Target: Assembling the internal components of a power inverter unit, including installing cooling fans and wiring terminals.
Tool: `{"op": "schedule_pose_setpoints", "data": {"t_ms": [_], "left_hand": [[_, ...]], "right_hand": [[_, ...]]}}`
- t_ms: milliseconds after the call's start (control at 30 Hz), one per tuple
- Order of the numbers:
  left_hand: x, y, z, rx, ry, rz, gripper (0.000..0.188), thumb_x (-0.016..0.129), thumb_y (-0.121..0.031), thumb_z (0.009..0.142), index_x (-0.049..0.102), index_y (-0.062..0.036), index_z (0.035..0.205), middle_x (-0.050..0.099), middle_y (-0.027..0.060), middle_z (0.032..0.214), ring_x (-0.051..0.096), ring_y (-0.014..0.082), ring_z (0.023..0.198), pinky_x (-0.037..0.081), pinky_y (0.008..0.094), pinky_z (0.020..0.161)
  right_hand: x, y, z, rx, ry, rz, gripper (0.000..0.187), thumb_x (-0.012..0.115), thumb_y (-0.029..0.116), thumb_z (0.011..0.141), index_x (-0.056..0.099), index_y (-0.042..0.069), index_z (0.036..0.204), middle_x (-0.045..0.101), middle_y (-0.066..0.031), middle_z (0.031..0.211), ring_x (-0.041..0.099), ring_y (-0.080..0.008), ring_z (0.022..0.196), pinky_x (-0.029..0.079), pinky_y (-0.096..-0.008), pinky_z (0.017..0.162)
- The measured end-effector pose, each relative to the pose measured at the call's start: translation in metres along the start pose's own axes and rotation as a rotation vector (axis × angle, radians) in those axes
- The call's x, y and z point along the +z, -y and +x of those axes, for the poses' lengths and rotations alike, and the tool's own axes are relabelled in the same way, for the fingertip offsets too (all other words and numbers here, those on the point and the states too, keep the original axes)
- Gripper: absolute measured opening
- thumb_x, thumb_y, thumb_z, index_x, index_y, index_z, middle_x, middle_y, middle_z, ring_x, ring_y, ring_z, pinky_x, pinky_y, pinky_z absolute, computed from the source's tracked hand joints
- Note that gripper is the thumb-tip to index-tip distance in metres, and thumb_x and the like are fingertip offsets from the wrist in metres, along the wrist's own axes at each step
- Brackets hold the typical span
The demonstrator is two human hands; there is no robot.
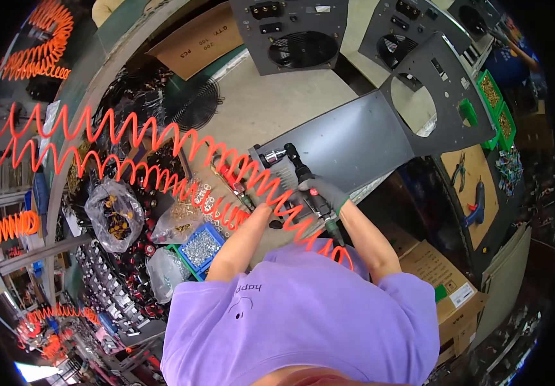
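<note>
My right hand (326, 193), in a grey glove, grips a black pneumatic screwdriver (303, 172) whose tip rests on the near corner of a long grey metal panel (354, 138). An orange coiled air hose (226, 174) runs from the tool across the bench to the left. My left hand (268, 207) lies under the coils beside the tool; the hose hides its fingers, so what they touch is unclear. The panel has a large round cutout (414, 106) at its far end.
Two grey panels with black fans (303, 48) (396, 48) lie further back. A blue bin of small silver parts (201, 247) and plastic bags of fittings (118, 215) sit at the left. Green bins (491, 93) stand at the right, cardboard boxes (441, 276) below.
</note>
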State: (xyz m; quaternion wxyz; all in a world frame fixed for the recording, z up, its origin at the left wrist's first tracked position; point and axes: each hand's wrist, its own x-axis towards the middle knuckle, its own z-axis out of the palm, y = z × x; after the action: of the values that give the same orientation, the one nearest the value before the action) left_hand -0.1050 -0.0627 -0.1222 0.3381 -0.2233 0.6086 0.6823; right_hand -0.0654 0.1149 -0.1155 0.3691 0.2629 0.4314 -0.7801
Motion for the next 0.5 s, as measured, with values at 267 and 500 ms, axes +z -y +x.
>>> {"op": "schedule_pose_setpoints", "data": {"t_ms": [267,500], "left_hand": [[0.012,0.003,0.009,0.014,-0.067,0.066,0.04,0.053,-0.024,0.083,0.048,-0.0012,0.116,0.059,0.0207,0.105,0.06,0.0352,0.091,0.049,0.0431,0.076],[-0.012,0.008,-0.004,0.057,-0.155,0.101,0.041,0.054,-0.024,0.082,0.048,-0.0009,0.115,0.059,0.021,0.103,0.06,0.0358,0.091,0.049,0.0434,0.076]], "right_hand": [[0.008,0.004,0.002,-0.127,0.017,-0.191,0.027,0.061,0.012,0.073,0.049,0.001,0.095,0.054,-0.0075,0.066,0.055,-0.0163,0.052,0.049,-0.0299,0.045],[0.001,-0.003,0.008,-0.066,0.03,-0.194,0.027,0.062,0.012,0.072,0.049,0.001,0.094,0.055,-0.0081,0.066,0.056,-0.0175,0.053,0.049,-0.0312,0.045]]}}
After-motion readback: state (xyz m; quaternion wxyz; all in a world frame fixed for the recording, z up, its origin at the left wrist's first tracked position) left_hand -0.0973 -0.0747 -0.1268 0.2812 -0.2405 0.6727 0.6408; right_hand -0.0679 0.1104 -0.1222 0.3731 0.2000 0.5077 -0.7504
